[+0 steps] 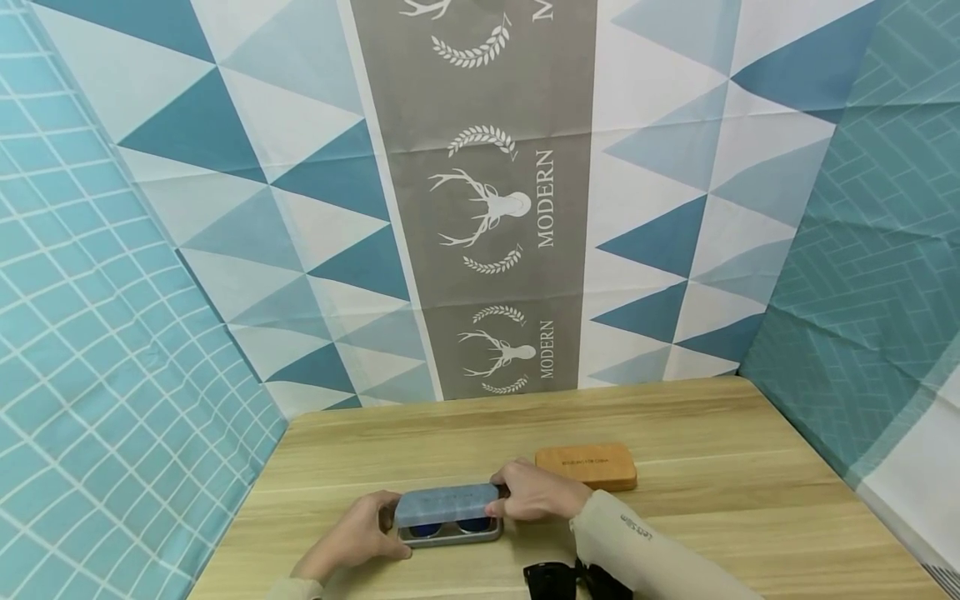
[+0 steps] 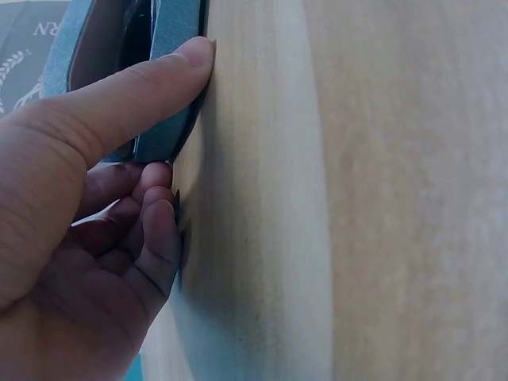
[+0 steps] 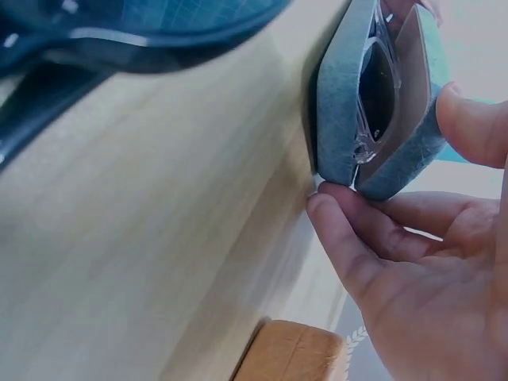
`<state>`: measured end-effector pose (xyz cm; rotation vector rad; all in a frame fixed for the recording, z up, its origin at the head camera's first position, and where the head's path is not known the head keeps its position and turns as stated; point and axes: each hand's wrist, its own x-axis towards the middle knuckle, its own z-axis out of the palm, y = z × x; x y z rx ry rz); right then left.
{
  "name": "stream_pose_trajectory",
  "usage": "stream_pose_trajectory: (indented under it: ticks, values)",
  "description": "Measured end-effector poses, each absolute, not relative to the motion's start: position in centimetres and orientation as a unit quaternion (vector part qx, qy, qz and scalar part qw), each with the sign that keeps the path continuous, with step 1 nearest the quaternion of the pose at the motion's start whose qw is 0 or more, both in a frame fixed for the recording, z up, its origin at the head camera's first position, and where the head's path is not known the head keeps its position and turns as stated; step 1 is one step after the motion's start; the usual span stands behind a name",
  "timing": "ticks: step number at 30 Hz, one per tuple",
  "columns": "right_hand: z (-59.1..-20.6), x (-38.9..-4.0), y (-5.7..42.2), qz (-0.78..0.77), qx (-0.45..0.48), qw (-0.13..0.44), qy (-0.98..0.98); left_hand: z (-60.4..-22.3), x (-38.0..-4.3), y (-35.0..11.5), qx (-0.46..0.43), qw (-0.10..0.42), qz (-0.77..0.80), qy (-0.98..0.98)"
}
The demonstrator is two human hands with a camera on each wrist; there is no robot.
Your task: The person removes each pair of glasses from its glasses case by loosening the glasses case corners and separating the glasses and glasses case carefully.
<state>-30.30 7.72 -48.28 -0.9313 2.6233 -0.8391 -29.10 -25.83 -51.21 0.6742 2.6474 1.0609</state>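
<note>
A blue-grey glasses case (image 1: 447,503) sits partly open on the wooden table, its lid tilted up. Inside lies a pair of sunglasses with dark blue lenses (image 1: 426,530), which the lid partly covers. My left hand (image 1: 357,535) grips the left end of the case, the thumb on the base's front wall (image 2: 176,95) and the fingers behind. At the right end, my right hand (image 1: 542,490) holds the lid (image 3: 421,151), thumb on its outer face and fingers by the hinge side.
A tan glasses case (image 1: 588,465), shut, lies behind my right hand. Black sunglasses (image 1: 552,580) rest near the table's front, partly hidden by my right sleeve (image 1: 645,542). Patterned cloth walls (image 1: 510,275) border the wooden table (image 1: 690,442) at the back and sides.
</note>
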Motion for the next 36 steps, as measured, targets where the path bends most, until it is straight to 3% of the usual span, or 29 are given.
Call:
stream_pose_trajectory:
  ticks: [15,36]
  values:
    - [-47.9,-30.7,7.8,-0.308,-0.285,0.165,0.893,-51.0,-28.8,-25.7,0.228,0.099,0.352,0.903]
    - [-48.1,-31.8,8.5,-0.342,-0.295,0.161,0.877,-51.2,-28.7,-25.5,0.218,0.089,0.343,0.909]
